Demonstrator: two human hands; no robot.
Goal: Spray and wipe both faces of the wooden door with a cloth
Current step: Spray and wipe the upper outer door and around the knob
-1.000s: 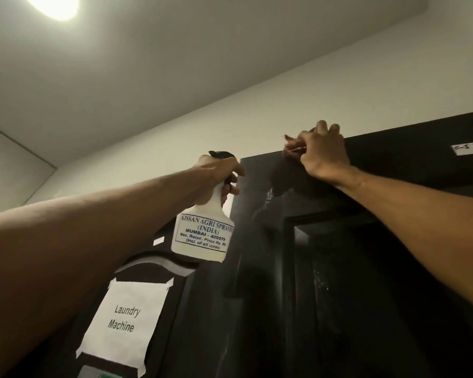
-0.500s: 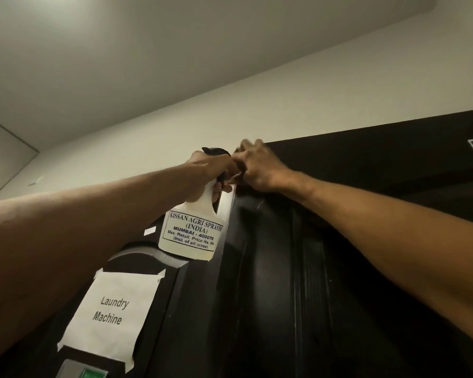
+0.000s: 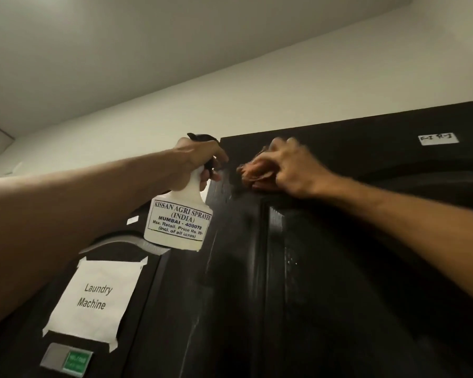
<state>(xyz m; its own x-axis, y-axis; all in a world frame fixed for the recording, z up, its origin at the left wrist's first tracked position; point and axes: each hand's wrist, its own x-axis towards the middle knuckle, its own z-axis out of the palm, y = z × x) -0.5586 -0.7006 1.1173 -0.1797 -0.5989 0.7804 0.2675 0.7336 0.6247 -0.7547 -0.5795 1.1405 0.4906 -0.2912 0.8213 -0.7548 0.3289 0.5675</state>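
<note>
The dark wooden door (image 3: 325, 268) fills the right and lower part of the view, with wet streaks on its panel. My left hand (image 3: 197, 159) grips the neck and black trigger of a white spray bottle (image 3: 178, 219), held up beside the door's top left corner. My right hand (image 3: 287, 167) holds a reddish-brown cloth (image 3: 253, 171) and presses it against the door near its top edge. The hand and cloth are blurred by motion.
A second dark door or panel (image 3: 25, 336) at the left carries a taped paper sign reading "Laundry Machine" (image 3: 93, 298) and a small grey and green plate (image 3: 66, 361). A white label (image 3: 437, 139) sits on the frame above the door. White wall and ceiling lie above.
My right hand with the cloth swept left along the door's top to the corner by the bottle, then moved back to the right. The spray bottle stayed near the corner.
</note>
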